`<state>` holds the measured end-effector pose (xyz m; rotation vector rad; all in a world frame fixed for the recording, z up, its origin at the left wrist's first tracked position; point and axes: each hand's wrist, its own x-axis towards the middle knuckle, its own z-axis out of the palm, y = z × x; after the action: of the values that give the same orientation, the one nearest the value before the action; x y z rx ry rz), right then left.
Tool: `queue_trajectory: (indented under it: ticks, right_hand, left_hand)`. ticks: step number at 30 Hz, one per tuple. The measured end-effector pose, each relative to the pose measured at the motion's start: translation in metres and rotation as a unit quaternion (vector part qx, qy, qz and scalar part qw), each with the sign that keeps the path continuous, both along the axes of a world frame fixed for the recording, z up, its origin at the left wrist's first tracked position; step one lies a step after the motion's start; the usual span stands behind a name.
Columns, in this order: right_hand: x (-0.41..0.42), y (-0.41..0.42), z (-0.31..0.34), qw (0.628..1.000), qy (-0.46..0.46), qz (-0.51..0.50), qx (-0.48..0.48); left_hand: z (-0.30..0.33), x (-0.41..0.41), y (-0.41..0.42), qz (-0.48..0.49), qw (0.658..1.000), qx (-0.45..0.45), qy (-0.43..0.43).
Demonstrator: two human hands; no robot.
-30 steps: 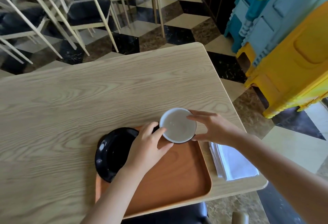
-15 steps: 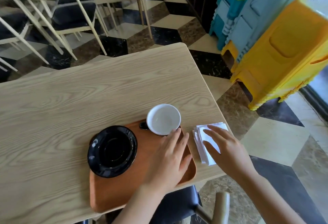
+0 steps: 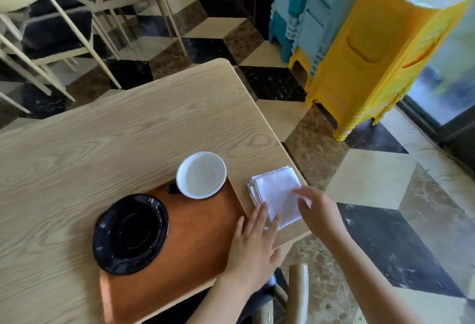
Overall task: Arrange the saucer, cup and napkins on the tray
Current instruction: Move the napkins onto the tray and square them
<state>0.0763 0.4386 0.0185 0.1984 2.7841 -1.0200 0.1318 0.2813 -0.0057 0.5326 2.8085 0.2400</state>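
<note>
A brown wooden tray (image 3: 200,228) lies at the near edge of the table. A black saucer (image 3: 130,233) rests on its left part. At the tray's far right corner stands a cup (image 3: 201,174), white inside and black outside. A stack of white napkins (image 3: 276,195) lies on the table just right of the tray. My left hand (image 3: 253,241) lies flat over the tray's right rim, fingers apart, fingertips touching the napkins' near left edge. My right hand (image 3: 314,208) rests on the napkins' right side, fingers bent on the top sheet; a firm grip is not visible.
The light wooden table (image 3: 115,138) ends just right of the napkins. Stacked yellow and blue plastic stools (image 3: 372,49) stand on the floor to the right. Chairs (image 3: 59,28) stand beyond the table's far side. A chair back (image 3: 298,293) rises below my hands.
Both hands left the cup, which stays on the tray. My left hand slid right to the tray's rim, and my right hand settled on the napkins. The camera turned right.
</note>
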Motion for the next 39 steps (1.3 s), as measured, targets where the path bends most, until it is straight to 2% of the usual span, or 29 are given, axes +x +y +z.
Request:
queue_trajectory:
  ticks: [4, 5, 7, 10, 14, 19, 20, 21, 22, 25, 31, 35, 39]
  right_hand:
    - [-0.006, 0.001, 0.011, 0.996, -0.069, -0.035, -0.04]
    - [-0.004, 0.001, 0.015, 0.996, -0.072, -0.034, -0.048]
    - [0.0, 0.001, 0.023, 0.996, -0.059, -0.027, -0.067]
    - [0.009, -0.003, 0.037, 0.993, -0.033, -0.013, -0.109]
    - [0.02, -0.012, 0.055, 0.984, -0.006, -0.01, -0.177]
    - [0.026, -0.02, 0.063, 0.956, -0.019, -0.023, -0.292]
    - [0.027, -0.022, 0.06, 0.949, -0.033, -0.029, -0.313]
    - [0.027, -0.024, 0.056, 0.942, -0.049, -0.035, -0.329]
    - [0.027, -0.025, 0.052, 0.938, -0.066, -0.041, -0.338]
    - [0.031, -0.031, 0.042, 0.937, -0.099, -0.036, -0.334]
    - [0.039, -0.058, 0.046, 0.967, -0.1, 0.053, -0.23]
    - [0.04, -0.075, 0.035, 0.977, -0.077, 0.125, -0.157]
    - [0.041, -0.088, 0.016, 0.979, -0.067, 0.173, -0.081]
  left_hand:
    - [0.005, 0.001, 0.005, 0.045, 0.997, 0.062, 0.024]
    - [0.005, 0.001, 0.005, 0.075, 0.989, 0.127, 0.029]
    - [0.013, -0.001, 0.003, 0.162, 0.947, 0.277, -0.038]
    - [0.016, -0.001, -0.004, 0.287, 0.857, 0.42, -0.077]
    - [0.025, -0.003, -0.011, 0.384, 0.739, 0.536, -0.137]
    - [0.038, -0.001, -0.03, 0.468, 0.533, 0.654, -0.262]
    - [0.04, 0.002, -0.035, 0.47, 0.511, 0.665, -0.274]
    - [0.042, 0.005, -0.041, 0.465, 0.514, 0.665, -0.277]
    - [0.045, 0.009, -0.046, 0.455, 0.537, 0.656, -0.273]
    - [0.052, 0.021, -0.063, 0.415, 0.652, 0.593, -0.227]
    - [0.053, 0.038, -0.092, 0.307, 0.822, 0.459, -0.142]
    - [0.041, 0.043, -0.106, 0.303, 0.876, 0.37, -0.062]
    - [0.028, 0.048, -0.108, 0.307, 0.909, 0.277, -0.05]
